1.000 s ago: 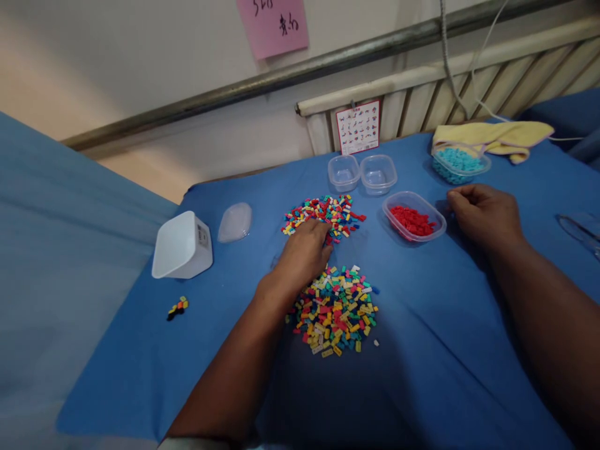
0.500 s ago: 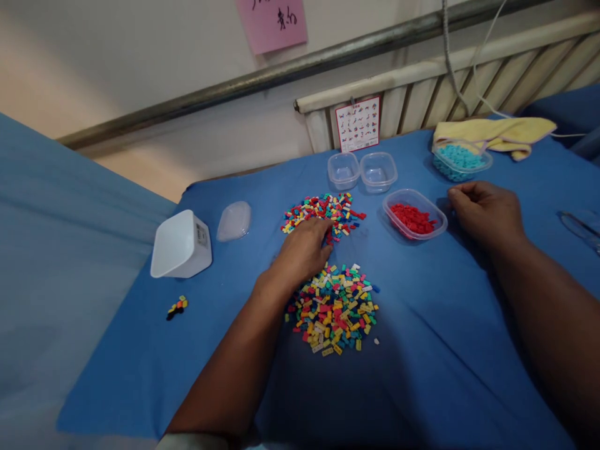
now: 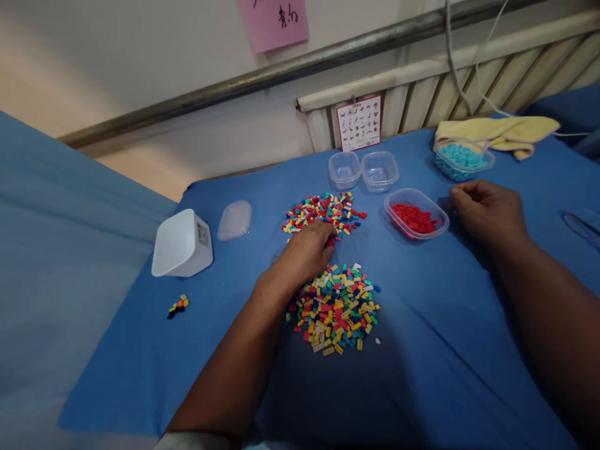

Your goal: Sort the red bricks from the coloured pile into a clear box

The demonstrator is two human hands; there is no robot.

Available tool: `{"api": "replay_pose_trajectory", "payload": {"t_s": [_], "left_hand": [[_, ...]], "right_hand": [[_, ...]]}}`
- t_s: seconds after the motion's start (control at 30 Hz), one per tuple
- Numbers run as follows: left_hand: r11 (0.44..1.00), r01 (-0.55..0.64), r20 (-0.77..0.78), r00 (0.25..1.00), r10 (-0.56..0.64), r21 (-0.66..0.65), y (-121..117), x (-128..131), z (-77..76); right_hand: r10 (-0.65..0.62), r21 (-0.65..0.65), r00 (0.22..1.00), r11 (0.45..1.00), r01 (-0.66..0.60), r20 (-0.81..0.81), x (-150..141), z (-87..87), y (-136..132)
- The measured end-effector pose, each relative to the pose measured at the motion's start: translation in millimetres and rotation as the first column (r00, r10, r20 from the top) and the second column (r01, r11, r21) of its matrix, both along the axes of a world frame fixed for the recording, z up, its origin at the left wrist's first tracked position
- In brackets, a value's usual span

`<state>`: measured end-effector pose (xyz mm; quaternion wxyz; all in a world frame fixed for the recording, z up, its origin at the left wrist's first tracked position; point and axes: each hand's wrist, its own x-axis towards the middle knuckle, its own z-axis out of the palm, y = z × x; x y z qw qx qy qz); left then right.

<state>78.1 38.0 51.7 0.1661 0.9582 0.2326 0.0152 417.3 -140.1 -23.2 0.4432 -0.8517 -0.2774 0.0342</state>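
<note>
My left hand (image 3: 309,250) rests at the near edge of the far pile of small mixed toy bricks (image 3: 312,212). Its fingers are curled down into a pinch, with red pieces beside the fingertips; what is between them is hidden. Just nearer to me lies a second mixed brick pile (image 3: 340,312), mostly yellow on top. On the right, my right hand (image 3: 490,209) is closed on its side on the cloth. It sits beside a clear tub of red bricks (image 3: 415,219), without touching it. Whether it holds anything small does not show.
Two clear tubs (image 3: 344,170) stand behind the far pile. A tub of turquoise bricks (image 3: 462,159) is at the back right by a yellow cloth (image 3: 506,132). Leftward are a clear lid (image 3: 235,220), a white box (image 3: 180,247) and a few yellow, orange and black bricks (image 3: 178,306).
My left fingers have drawn closer together around the red pieces at the far pile's near edge. My right hand has stayed in place; the view has shifted slightly.
</note>
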Motion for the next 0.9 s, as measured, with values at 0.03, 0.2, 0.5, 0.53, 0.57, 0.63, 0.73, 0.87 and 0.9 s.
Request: {"api": "replay_pose_trajectory", "payload": {"t_s": [0.03,0.2,0.5,0.53,0.57,0.63,0.73,0.87,0.9], "left_hand": [[1.000,-0.005,-0.001,1.000,0.005,-0.011,-0.8,0.5,0.4],[0.999,-0.017,0.014,1.000,0.018,-0.045,-2.4,1.7,-0.3],[0.999,-0.030,0.025,0.999,0.031,-0.028,-2.0,2.0,-4.5],[1.000,-0.023,0.026,0.999,0.023,-0.019,-1.7,1.5,-4.8],[1.000,-0.012,0.027,1.000,0.012,-0.008,-1.4,1.0,-4.9],[1.000,0.016,0.020,1.000,-0.016,0.015,-0.7,-0.1,-4.2],[0.999,0.042,-0.005,0.999,-0.042,0.034,0.4,-1.4,-1.9],[0.996,0.066,-0.071,0.996,-0.062,0.061,0.8,-2.2,-1.0],[0.995,0.067,-0.092,0.994,-0.059,0.078,0.5,-2.2,-1.4]], "right_hand": [[0.000,0.001,1.000,1.000,0.000,-0.003,-0.6,0.7,0.1],[-0.011,0.003,1.000,1.000,0.012,-0.015,-5.0,5.6,0.0],[-0.003,-0.009,1.000,1.000,0.003,0.000,2.8,-2.2,-1.8],[-0.003,-0.008,1.000,1.000,0.003,0.000,2.9,-2.3,-1.8],[-0.003,-0.008,1.000,1.000,0.003,-0.001,2.6,-2.1,-1.7],[-0.010,-0.008,1.000,1.000,0.010,-0.002,1.2,-0.7,-1.3],[-0.014,-0.006,1.000,1.000,0.014,-0.005,-1.0,1.8,-0.8],[-0.006,-0.012,1.000,1.000,0.006,0.007,-2.1,3.4,-1.2],[-0.005,-0.013,1.000,1.000,0.006,0.007,-2.1,3.3,-1.3]]}}
